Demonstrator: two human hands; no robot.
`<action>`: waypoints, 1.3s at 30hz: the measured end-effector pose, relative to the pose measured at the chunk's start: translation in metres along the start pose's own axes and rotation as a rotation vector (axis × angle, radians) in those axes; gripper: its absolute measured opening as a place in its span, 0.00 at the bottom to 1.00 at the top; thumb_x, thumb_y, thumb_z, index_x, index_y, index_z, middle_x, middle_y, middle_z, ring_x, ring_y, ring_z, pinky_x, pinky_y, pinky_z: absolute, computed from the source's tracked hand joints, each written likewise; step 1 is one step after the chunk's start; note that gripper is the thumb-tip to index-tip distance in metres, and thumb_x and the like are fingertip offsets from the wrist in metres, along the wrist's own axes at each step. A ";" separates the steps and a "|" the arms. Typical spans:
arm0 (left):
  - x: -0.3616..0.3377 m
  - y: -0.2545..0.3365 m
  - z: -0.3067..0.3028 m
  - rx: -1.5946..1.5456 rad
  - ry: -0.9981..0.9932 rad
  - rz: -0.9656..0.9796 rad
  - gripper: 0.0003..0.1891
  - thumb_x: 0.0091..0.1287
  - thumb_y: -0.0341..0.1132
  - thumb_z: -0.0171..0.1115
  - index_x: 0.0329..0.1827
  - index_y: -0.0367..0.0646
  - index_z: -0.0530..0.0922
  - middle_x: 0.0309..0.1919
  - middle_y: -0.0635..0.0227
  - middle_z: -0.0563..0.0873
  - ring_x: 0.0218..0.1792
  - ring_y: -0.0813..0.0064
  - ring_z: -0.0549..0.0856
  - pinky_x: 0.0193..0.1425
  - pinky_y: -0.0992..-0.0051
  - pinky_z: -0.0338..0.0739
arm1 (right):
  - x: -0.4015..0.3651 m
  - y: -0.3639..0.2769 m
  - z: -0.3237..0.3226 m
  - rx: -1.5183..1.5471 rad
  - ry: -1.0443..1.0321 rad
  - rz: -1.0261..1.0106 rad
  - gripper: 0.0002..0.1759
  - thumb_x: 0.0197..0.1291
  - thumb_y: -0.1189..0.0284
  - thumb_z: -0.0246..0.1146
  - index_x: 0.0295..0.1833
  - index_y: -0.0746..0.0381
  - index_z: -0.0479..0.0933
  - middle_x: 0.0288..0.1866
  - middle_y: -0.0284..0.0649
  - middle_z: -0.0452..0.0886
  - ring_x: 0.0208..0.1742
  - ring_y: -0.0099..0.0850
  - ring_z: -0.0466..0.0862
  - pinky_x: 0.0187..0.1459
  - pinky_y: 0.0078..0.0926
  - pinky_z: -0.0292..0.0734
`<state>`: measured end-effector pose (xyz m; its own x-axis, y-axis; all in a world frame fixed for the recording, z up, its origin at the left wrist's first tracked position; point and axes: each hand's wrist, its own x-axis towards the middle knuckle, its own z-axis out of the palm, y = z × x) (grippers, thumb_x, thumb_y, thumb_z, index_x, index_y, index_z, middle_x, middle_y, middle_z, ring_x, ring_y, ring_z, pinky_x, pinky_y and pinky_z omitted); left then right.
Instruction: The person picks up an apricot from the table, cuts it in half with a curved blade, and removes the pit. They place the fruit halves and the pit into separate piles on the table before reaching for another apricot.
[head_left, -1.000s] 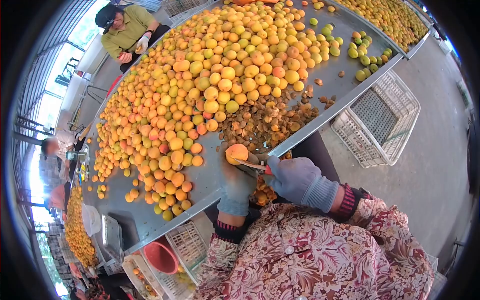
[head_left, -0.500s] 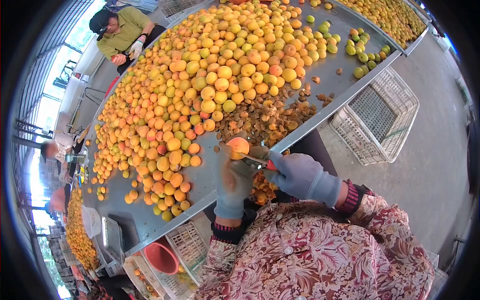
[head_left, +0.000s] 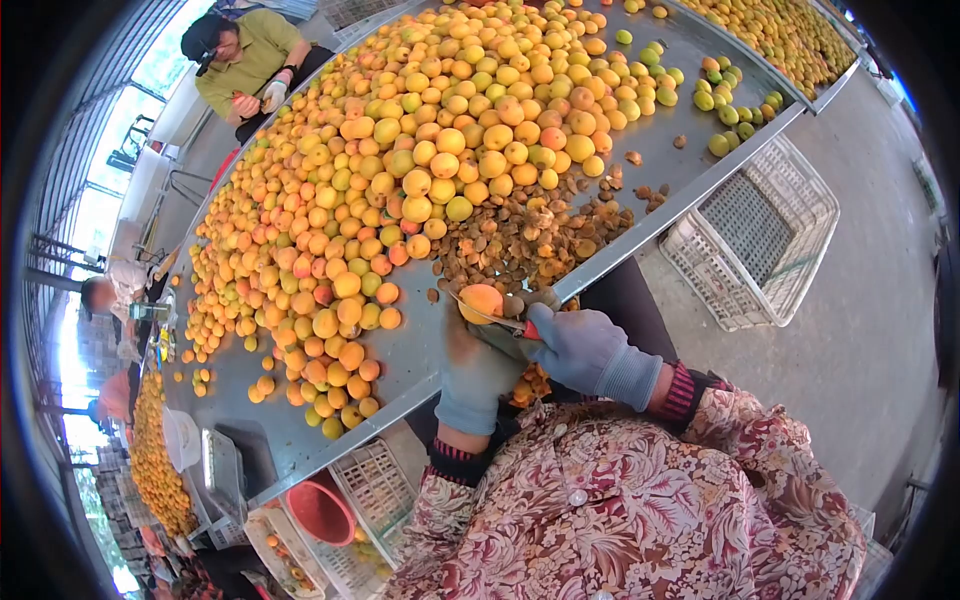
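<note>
My left hand [head_left: 474, 372], in a grey glove stained brown, is closed around an orange apricot [head_left: 483, 301] above the near edge of the metal table. In my gloved right hand [head_left: 592, 352] is a small red-handled knife [head_left: 528, 329], its thin blade lying against the apricot. Just beyond both hands, a heap of brown pits and scraps [head_left: 530, 235] lies on the tabletop. A large pile of yellow and orange apricots [head_left: 400, 170] spreads behind it. Cut orange pieces [head_left: 530, 385] show below the table edge, between my wrists.
An open white plastic crate [head_left: 755, 235] stands on the floor to the right. Below the table's left edge are a red bucket [head_left: 322, 512] and more crates [head_left: 375, 478]. Across the table a person in a green shirt [head_left: 250, 60] sits working. Greenish fruit [head_left: 735, 105] lies at the far right.
The knife blade has moved from the apricot's lower right side to across its face. Both hands shifted slightly, and the apricot sits a little lower.
</note>
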<state>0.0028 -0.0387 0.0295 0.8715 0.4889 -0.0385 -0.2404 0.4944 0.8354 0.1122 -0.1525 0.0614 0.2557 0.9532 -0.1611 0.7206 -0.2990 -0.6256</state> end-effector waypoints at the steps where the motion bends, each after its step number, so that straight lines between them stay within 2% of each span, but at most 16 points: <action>1: 0.003 -0.002 -0.005 -0.938 -0.089 -0.218 0.38 0.67 0.64 0.31 0.40 0.31 0.74 0.49 0.39 0.77 0.50 0.48 0.78 0.60 0.54 0.70 | 0.001 0.001 0.002 -0.001 -0.001 -0.002 0.20 0.60 0.58 0.55 0.42 0.64 0.63 0.24 0.49 0.77 0.29 0.50 0.79 0.30 0.45 0.73; 5: 0.004 -0.004 -0.006 -1.056 -0.134 -0.265 0.38 0.67 0.64 0.31 0.41 0.31 0.74 0.50 0.37 0.76 0.51 0.45 0.77 0.60 0.54 0.70 | -0.004 0.006 0.005 0.000 0.018 -0.014 0.19 0.59 0.58 0.56 0.41 0.64 0.64 0.23 0.49 0.76 0.29 0.50 0.79 0.30 0.44 0.73; 8: 0.007 0.002 -0.007 -0.672 0.135 -0.322 0.38 0.67 0.63 0.31 0.40 0.31 0.73 0.47 0.39 0.77 0.48 0.44 0.77 0.59 0.53 0.70 | -0.017 0.009 -0.007 0.041 0.058 -0.064 0.16 0.58 0.61 0.59 0.38 0.64 0.68 0.21 0.45 0.76 0.26 0.43 0.79 0.28 0.39 0.73; 10: 0.007 0.014 0.002 -0.730 -0.252 -0.115 0.29 0.71 0.54 0.36 0.47 0.32 0.71 0.43 0.47 0.77 0.45 0.50 0.79 0.57 0.57 0.73 | -0.018 0.007 -0.013 0.076 0.086 -0.129 0.14 0.58 0.64 0.60 0.36 0.64 0.70 0.20 0.40 0.76 0.23 0.37 0.79 0.26 0.34 0.73; 11: 0.005 0.008 -0.003 -0.733 -0.251 -0.115 0.29 0.71 0.54 0.36 0.47 0.32 0.71 0.43 0.47 0.77 0.45 0.50 0.79 0.57 0.57 0.73 | -0.015 0.005 -0.015 0.422 0.146 -0.052 0.14 0.58 0.63 0.61 0.34 0.64 0.71 0.20 0.38 0.74 0.23 0.30 0.76 0.27 0.30 0.72; 12: 0.003 -0.002 -0.012 -0.483 -0.022 -0.045 0.24 0.71 0.48 0.38 0.51 0.33 0.68 0.42 0.51 0.77 0.43 0.56 0.79 0.54 0.60 0.74 | -0.012 0.003 -0.016 0.768 0.209 0.032 0.14 0.57 0.63 0.61 0.32 0.64 0.72 0.20 0.36 0.73 0.22 0.23 0.73 0.28 0.26 0.71; 13: 0.003 -0.004 -0.012 -0.224 0.197 0.025 0.19 0.72 0.42 0.40 0.56 0.35 0.65 0.41 0.55 0.77 0.42 0.61 0.79 0.52 0.63 0.76 | -0.006 0.002 -0.013 0.770 0.216 0.035 0.14 0.57 0.63 0.61 0.32 0.64 0.72 0.20 0.36 0.73 0.22 0.23 0.73 0.28 0.26 0.71; 15: 0.004 -0.005 -0.001 -0.054 0.282 0.058 0.18 0.72 0.39 0.42 0.58 0.36 0.62 0.42 0.57 0.76 0.41 0.64 0.79 0.50 0.66 0.76 | 0.014 0.000 -0.004 1.051 0.345 -0.007 0.15 0.57 0.64 0.63 0.29 0.65 0.71 0.20 0.30 0.69 0.24 0.17 0.66 0.27 0.20 0.68; 17: 0.005 -0.011 0.005 0.106 0.379 0.097 0.17 0.72 0.35 0.43 0.61 0.37 0.59 0.43 0.59 0.76 0.40 0.68 0.80 0.48 0.70 0.76 | 0.025 -0.007 -0.001 0.913 0.321 0.006 0.16 0.58 0.61 0.63 0.32 0.65 0.72 0.23 0.31 0.73 0.25 0.18 0.70 0.29 0.21 0.70; 19: 0.005 -0.018 -0.001 0.748 0.472 0.389 0.15 0.72 0.37 0.43 0.55 0.35 0.65 0.40 0.57 0.78 0.38 0.68 0.80 0.43 0.70 0.75 | 0.030 -0.014 0.006 1.124 0.172 0.117 0.17 0.59 0.59 0.61 0.36 0.65 0.73 0.26 0.33 0.76 0.27 0.18 0.73 0.31 0.21 0.71; 22: -0.003 -0.014 0.000 1.175 0.519 0.422 0.14 0.72 0.38 0.44 0.47 0.36 0.71 0.36 0.55 0.80 0.36 0.64 0.81 0.39 0.70 0.73 | 0.035 -0.005 0.020 0.997 0.198 0.092 0.18 0.60 0.59 0.60 0.40 0.65 0.74 0.29 0.35 0.79 0.29 0.18 0.75 0.33 0.20 0.73; 24: 0.002 -0.003 0.010 1.172 0.539 0.476 0.13 0.71 0.38 0.44 0.43 0.36 0.73 0.34 0.55 0.80 0.35 0.61 0.80 0.38 0.68 0.72 | 0.037 -0.005 0.023 0.954 0.259 0.067 0.17 0.60 0.59 0.60 0.40 0.65 0.74 0.29 0.34 0.79 0.30 0.18 0.75 0.33 0.20 0.73; 26: 0.007 0.001 0.014 1.170 0.567 0.531 0.13 0.70 0.37 0.44 0.40 0.37 0.75 0.32 0.54 0.80 0.34 0.58 0.80 0.37 0.67 0.71 | 0.035 -0.014 0.014 1.173 0.159 0.279 0.17 0.60 0.61 0.61 0.39 0.66 0.75 0.30 0.32 0.79 0.32 0.16 0.74 0.35 0.18 0.73; 28: 0.012 -0.002 0.017 1.024 0.520 0.719 0.12 0.68 0.35 0.44 0.41 0.37 0.74 0.34 0.54 0.80 0.34 0.52 0.79 0.37 0.64 0.70 | 0.035 -0.017 0.013 1.271 0.174 0.259 0.16 0.60 0.61 0.61 0.37 0.66 0.75 0.30 0.30 0.78 0.32 0.15 0.74 0.35 0.17 0.72; 31: 0.009 -0.005 0.006 1.277 0.450 0.752 0.13 0.67 0.35 0.43 0.41 0.36 0.74 0.34 0.53 0.80 0.34 0.52 0.79 0.38 0.63 0.70 | 0.033 -0.026 0.004 1.373 0.199 0.234 0.14 0.60 0.63 0.61 0.35 0.66 0.74 0.29 0.28 0.77 0.31 0.13 0.73 0.33 0.15 0.72; 39: 0.014 -0.014 0.004 1.077 0.446 0.712 0.14 0.67 0.37 0.44 0.46 0.34 0.70 0.37 0.53 0.78 0.38 0.53 0.77 0.40 0.64 0.69 | 0.054 -0.027 0.031 1.334 0.427 0.100 0.11 0.59 0.67 0.62 0.33 0.65 0.74 0.26 0.26 0.76 0.29 0.12 0.71 0.30 0.13 0.70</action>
<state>0.0197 -0.0414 0.0194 0.4399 0.6898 0.5751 0.0523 -0.6590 0.7503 0.0863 -0.0919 0.0462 0.6161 0.7720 -0.1566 -0.3967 0.1323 -0.9084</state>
